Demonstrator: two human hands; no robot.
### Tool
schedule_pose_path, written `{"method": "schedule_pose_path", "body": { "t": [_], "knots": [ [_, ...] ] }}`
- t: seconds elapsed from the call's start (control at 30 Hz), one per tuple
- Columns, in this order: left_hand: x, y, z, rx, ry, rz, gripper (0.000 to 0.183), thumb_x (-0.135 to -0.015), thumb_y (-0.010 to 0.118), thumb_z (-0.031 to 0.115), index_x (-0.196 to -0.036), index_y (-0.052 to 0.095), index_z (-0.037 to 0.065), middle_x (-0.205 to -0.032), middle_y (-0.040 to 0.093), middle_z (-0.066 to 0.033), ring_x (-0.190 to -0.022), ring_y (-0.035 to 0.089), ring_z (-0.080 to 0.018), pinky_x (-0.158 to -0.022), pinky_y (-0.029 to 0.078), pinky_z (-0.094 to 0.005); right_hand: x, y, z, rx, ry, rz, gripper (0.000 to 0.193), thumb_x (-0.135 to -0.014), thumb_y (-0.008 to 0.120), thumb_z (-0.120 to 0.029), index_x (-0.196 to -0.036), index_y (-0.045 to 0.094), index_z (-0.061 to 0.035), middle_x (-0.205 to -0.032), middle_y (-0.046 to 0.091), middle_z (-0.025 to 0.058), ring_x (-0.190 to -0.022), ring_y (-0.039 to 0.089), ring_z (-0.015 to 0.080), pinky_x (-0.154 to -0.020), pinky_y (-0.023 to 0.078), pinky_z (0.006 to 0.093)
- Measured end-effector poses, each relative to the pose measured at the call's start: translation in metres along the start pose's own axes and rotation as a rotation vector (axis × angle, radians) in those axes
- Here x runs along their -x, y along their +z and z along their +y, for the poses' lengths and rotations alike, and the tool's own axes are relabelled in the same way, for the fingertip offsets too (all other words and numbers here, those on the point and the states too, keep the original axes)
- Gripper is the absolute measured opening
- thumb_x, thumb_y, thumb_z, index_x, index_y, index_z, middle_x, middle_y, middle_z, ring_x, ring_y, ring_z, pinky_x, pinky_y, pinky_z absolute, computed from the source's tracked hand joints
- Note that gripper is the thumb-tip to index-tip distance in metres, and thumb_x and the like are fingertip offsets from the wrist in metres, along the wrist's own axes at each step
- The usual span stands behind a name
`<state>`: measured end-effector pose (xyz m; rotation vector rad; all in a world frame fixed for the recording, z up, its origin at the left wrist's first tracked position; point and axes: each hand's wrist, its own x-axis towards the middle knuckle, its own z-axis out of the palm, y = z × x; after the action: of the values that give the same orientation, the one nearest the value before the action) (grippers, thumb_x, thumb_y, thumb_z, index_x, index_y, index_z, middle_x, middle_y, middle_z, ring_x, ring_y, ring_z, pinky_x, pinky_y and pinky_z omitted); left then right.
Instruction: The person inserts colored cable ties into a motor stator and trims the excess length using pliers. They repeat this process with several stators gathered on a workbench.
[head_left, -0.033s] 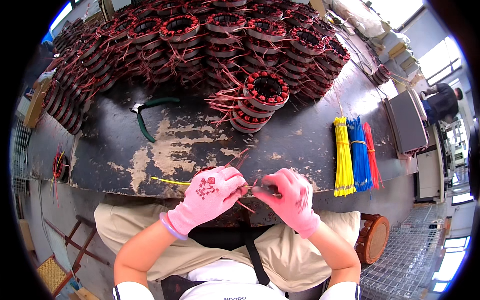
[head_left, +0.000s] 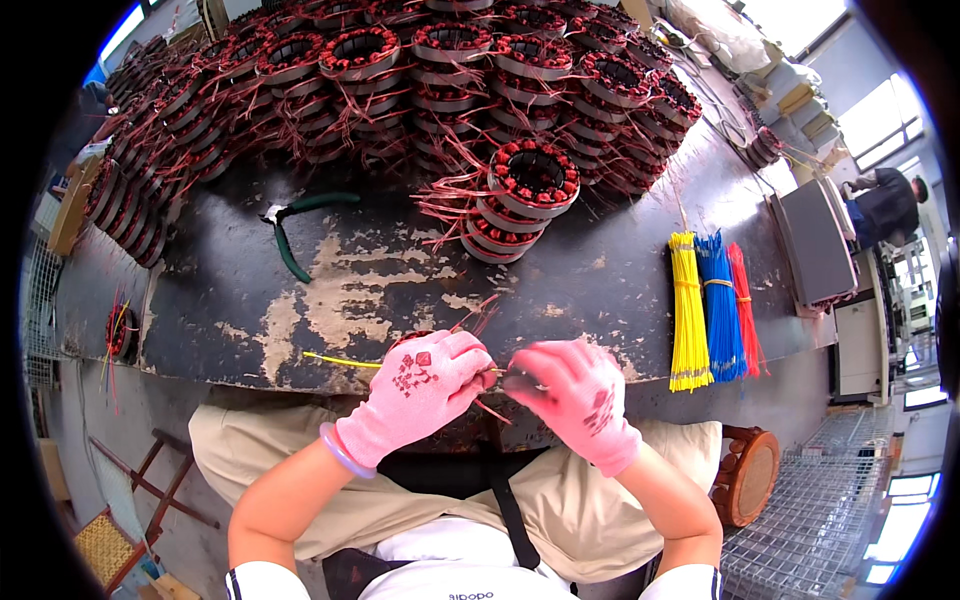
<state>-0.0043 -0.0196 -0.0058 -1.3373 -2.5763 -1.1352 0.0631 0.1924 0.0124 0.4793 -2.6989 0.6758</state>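
Observation:
Both my hands wear pink knit gloves and meet at the table's front edge. My left hand (head_left: 425, 385) is closed in a pinch on a yellow wire (head_left: 342, 360), whose long end sticks out to the left. Thin reddish copper wires (head_left: 478, 316) come out around its fingertips. Behind that glove a wound motor stator (head_left: 410, 338) shows only in a sliver. My right hand (head_left: 575, 395) is closed with its fingers curled, right beside the left fingertips at the wire ends. What lies between its fingers is hidden.
Wound stators (head_left: 450, 45) are stacked across the back, with a short stack (head_left: 515, 215) nearer. Green-handled cutters (head_left: 290, 235) lie at left. Yellow (head_left: 686, 320), blue (head_left: 720, 310) and red (head_left: 742, 310) wire bundles lie at right. A single stator (head_left: 122, 330) sits at the far left.
My right hand has turned a little, its fingers rolling over and shifting slightly at the wire ends. The left hand and the yellow wire have hardly moved.

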Motion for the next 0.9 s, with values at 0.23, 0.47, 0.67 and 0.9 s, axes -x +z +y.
{"method": "schedule_pose_path", "body": {
  "t": [0.23, 0.47, 0.67, 0.9],
  "knots": [
    [-0.003, 0.000, 0.002, -0.001, -0.026, -0.008, 0.016, -0.081, 0.075, 0.013, -0.095, 0.067, 0.007, -0.097, 0.068, -0.0066, -0.086, 0.067, -0.0294, -0.076, 0.054, -0.0415, 0.007, 0.017, 0.002, 0.057, -0.083, -0.063, 0.042, -0.081, 0.063, -0.011, -0.123, 0.066, -0.0180, -0.086, 0.059, 0.0009, -0.079, 0.061, 0.0211, -0.071, 0.049, 0.0363],
    [0.008, -0.038, 0.008, -0.048, -0.087, 0.180, 0.028, -0.086, 0.060, -0.003, -0.111, 0.068, 0.004, -0.126, 0.063, -0.0154, -0.116, 0.060, -0.0368, -0.097, 0.050, -0.0444, 0.008, 0.015, 0.016, 0.162, -0.216, -0.131, 0.052, -0.083, 0.061, -0.014, -0.133, 0.064, -0.0261, -0.093, 0.058, -0.0009, -0.082, 0.060, 0.0199, -0.076, 0.051, 0.0353],
    [0.004, -0.025, 0.002, -0.067, -0.109, 0.059, 0.026, -0.092, 0.057, 0.003, -0.115, 0.067, 0.004, -0.128, 0.061, -0.0161, -0.120, 0.057, -0.0371, -0.104, 0.045, -0.0451, 0.008, 0.024, 0.017, 0.118, -0.231, -0.126, 0.046, -0.085, 0.063, -0.015, -0.130, 0.065, -0.0229, -0.095, 0.058, -0.0006, -0.086, 0.061, 0.0199, -0.077, 0.051, 0.0364],
    [-0.013, -0.009, 0.004, -0.051, -0.208, 0.034, 0.024, -0.093, 0.057, 0.005, -0.115, 0.065, 0.002, -0.115, 0.064, -0.0183, -0.108, 0.061, -0.0393, -0.095, 0.050, -0.0450, 0.046, -0.037, 0.026, 0.035, 0.169, 0.167, 0.024, -0.085, 0.076, -0.020, -0.108, 0.071, -0.0134, -0.095, 0.068, 0.0055, -0.086, 0.067, 0.0274, -0.073, 0.053, 0.0394]
  ]
}}
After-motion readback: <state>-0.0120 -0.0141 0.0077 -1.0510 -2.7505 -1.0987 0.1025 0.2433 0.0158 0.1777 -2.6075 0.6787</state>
